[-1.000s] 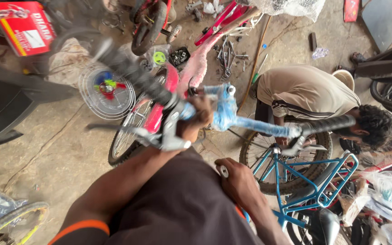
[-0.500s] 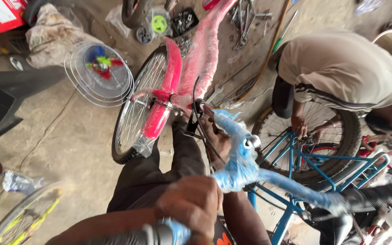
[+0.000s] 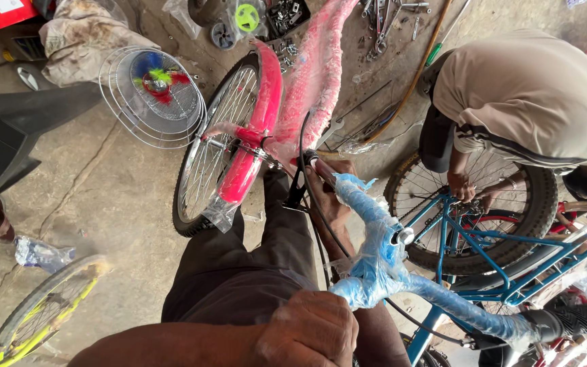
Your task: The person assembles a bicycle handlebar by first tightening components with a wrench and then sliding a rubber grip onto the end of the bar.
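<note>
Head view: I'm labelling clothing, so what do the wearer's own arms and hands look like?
Both hands are bare, no gloves, rings or watch visible. The left hand joins a bare forearm with no sleeve in view. Only the knuckles of the right hand show, so its sleeve cannot be judged.

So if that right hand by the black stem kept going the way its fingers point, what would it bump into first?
Most likely the pink bike's wheel: the right hand, wrapped around the blue-wrapped handlebar, points up-left toward it, though depth is hard to judge.

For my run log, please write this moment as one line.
left hand: grips blue-wrapped handlebar | right hand: on handlebar near stem | pink bicycle: in front | another person: at blue frame
</note>
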